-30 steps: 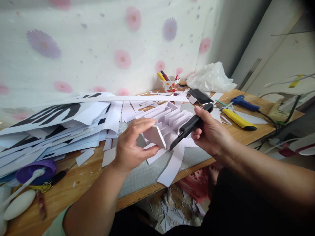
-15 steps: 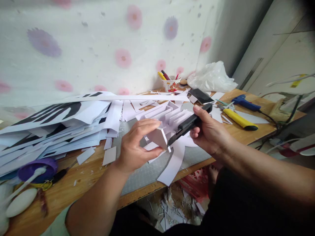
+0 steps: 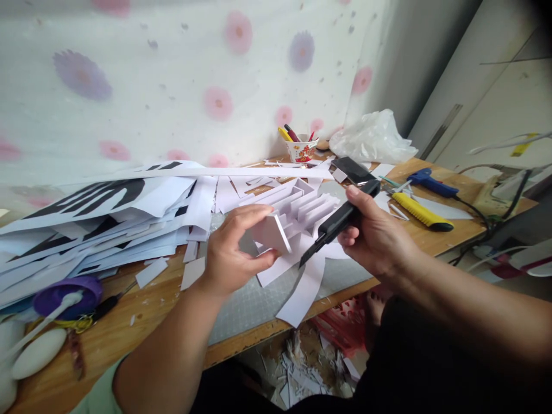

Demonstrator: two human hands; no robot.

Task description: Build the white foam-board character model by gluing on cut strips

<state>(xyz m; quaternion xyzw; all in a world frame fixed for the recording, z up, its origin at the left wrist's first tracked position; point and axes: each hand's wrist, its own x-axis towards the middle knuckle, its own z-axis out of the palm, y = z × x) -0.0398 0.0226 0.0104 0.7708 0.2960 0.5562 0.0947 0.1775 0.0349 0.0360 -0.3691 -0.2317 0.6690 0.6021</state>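
Observation:
Between thumb and fingers, my left hand [image 3: 239,247] pinches a small white foam board piece [image 3: 275,233], held tilted above the work surface. My right hand [image 3: 371,230] grips a black utility knife [image 3: 338,221]. Its dark blade points down and left, a little to the right of the board piece and apart from it. Behind both hands lies a white model with upright parallel walls [image 3: 310,201], partly hidden by the hands and knife. A curved white strip [image 3: 304,290] lies below the blade, on the grey cutting mat [image 3: 241,310].
A stack of printed sheets [image 3: 142,230] covers the left of the table, near a purple bowl [image 3: 69,296]. On the right lie a yellow cutter [image 3: 420,211] and a blue glue gun [image 3: 431,183] with its cord. A pen cup [image 3: 301,150] and plastic bag [image 3: 373,137] stand behind.
The knife blade has moved away from the board piece's edge, to the right. My left hand has shifted slightly left, turning the piece a little.

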